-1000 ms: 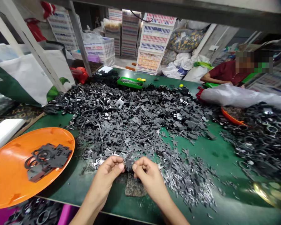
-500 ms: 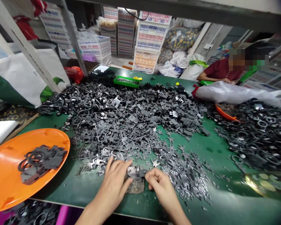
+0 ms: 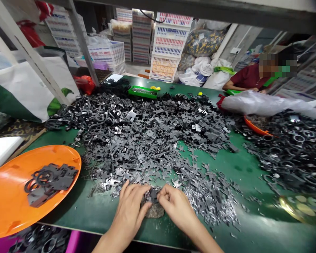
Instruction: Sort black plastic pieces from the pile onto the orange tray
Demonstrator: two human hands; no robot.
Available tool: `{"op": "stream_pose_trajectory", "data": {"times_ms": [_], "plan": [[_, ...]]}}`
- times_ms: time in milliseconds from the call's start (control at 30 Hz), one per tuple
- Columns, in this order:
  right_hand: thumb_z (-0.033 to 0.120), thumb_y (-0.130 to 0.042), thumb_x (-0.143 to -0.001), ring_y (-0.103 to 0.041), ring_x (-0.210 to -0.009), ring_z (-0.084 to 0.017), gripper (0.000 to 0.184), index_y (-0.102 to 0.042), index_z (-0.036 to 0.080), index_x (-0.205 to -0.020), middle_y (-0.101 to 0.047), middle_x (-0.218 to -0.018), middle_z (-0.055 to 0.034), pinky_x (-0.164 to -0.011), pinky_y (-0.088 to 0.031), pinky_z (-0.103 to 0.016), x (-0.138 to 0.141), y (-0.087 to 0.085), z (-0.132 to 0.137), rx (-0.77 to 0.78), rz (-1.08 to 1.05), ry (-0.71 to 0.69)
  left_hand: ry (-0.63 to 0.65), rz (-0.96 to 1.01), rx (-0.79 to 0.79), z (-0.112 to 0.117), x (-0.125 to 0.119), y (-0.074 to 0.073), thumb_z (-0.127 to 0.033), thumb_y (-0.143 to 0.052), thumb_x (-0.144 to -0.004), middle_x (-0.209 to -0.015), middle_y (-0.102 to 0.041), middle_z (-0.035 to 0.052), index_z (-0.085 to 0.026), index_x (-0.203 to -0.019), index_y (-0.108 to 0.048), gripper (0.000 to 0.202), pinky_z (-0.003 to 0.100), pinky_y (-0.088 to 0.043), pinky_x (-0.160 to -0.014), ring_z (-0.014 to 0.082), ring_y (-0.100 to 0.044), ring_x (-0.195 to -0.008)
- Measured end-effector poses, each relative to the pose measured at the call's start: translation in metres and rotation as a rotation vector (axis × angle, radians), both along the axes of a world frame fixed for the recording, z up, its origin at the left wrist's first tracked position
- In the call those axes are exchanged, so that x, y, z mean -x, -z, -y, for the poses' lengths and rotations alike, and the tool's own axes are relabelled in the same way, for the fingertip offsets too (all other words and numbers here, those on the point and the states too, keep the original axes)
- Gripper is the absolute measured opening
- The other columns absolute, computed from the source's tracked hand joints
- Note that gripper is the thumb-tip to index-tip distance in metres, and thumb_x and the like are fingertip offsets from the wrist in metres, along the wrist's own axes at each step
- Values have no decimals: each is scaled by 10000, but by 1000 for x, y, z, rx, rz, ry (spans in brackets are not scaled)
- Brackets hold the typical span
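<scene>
My left hand (image 3: pixel 130 208) and my right hand (image 3: pixel 175 205) meet at the near edge of a green table (image 3: pixel 234 168). Between their fingertips they pinch a small dark grey plastic part (image 3: pixel 153 195), held just above a small grey speckled pad (image 3: pixel 154 211). Both hands have the fingers curled onto the part. Directly beyond them spreads a large heap of grey plastic parts (image 3: pixel 152 137).
An orange tray (image 3: pixel 13 189) with a few dark ring-and-plate parts lies at the left. A second pile of black ringed parts (image 3: pixel 292 151) fills the right. A small green box (image 3: pixel 143 92) sits at the far edge. Another person in a dark red shirt (image 3: pixel 249 78) works at the far right. Stacked crates stand behind.
My hands dropped from a raised position to the table, spread apart briefly over the pad, and have now drawn together again around the small part.
</scene>
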State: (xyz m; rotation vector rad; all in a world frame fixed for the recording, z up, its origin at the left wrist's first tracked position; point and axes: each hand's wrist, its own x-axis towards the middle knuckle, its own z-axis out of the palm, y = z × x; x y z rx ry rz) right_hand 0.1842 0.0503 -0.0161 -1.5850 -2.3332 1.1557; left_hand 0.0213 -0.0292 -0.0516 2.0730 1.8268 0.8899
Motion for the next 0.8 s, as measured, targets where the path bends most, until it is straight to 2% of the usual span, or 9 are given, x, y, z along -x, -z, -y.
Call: {"op": "stream_pose_trajectory", "data": {"times_ms": [167,267,367,467,567,633,700,767,800], "plan": [[239,-466,-783,-532,-584,-151,134,-483,213,-653,-574,-592,19,-552,-298,-230,-4,4,-17,-7,69,-88,4,-5,17,0,-3,-5,-222,-528,-884,-1112,-638,20,-293,-1038,-610,189,565,-289,-1033,223,-545,-1042],[334,-445,-831,-549,-611,-163,178,-486,220,-700,-578,-629,14,-573,-341,-236,-11,13,-29,49,14,-184,-24,1,53,1,-5,-7,-267,-504,-903,-1149,-616,-4,-301,-1028,-605,164,555,-246,-1067,205,-518,-1077],[431,-409,-868,-548,-620,-162,250,-476,228,-739,-559,-636,23,-588,-380,-235,-16,25,-37,102,-65,-267,-46,-2,57,0,-5,-8,-319,-475,-920,-1183,-596,-25,-303,-1036,-589,164,537,-218,-1095,186,-501,-1101],[454,-408,-880,-552,-616,-160,261,-473,235,-755,-561,-626,31,-600,-398,-234,-19,31,-36,74,-51,-271,-55,-15,53,2,-6,-13,-330,-461,-924,-1187,-594,-27,-304,-1042,-582,171,544,-224,-1097,185,-506,-1100],[473,-401,-887,-561,-620,-164,285,-482,236,-752,-571,-636,23,-606,-417,-237,-20,29,-31,46,-71,-282,-97,-5,9,15,-11,-13,-301,-467,-914,-1295,-530,22,-304,-1169,-534,263,536,-273,-1083,217,-458,-1196],[493,-386,-892,-572,-637,-170,311,-486,236,-747,-576,-654,15,-619,-432,-242,-20,29,-29,24,-104,-283,-123,7,-18,35,-14,-3,-265,-490,-883,-1317,-510,69,-276,-1209,-519,328,528,-302,-1069,241,-442,-1222],[509,-363,-900,-579,-645,-174,334,-493,237,-756,-580,-670,8,-625,-445,-246,-22,30,-28,15,-135,-275,-139,4,94,62,-13,16,-211,-515,-830,-1106,-626,58,-272,-1052,-606,248,499,-347,-1041,219,-550,-1069],[519,-333,-910,-587,-635,-177,350,-501,240,-781,-576,-665,5,-618,-459,-248,-26,33,-28,33,-161,-264,-198,-50,476,96,-5,37,-129,-513,-781,-854,-660,12,-282,-868,-642,218,400,-440,-950,172,-609,-876],[524,-323,-913,-592,-628,-178,356,-505,241,-797,-574,-658,5,-614,-467,-247,-28,35,-29,49,-171,-261,-247,-73,572,113,2,46,-94,-516,-746,-810,-658,24,-262,-828,-645,227,379,-486,-859,189,-616,-837]]}}
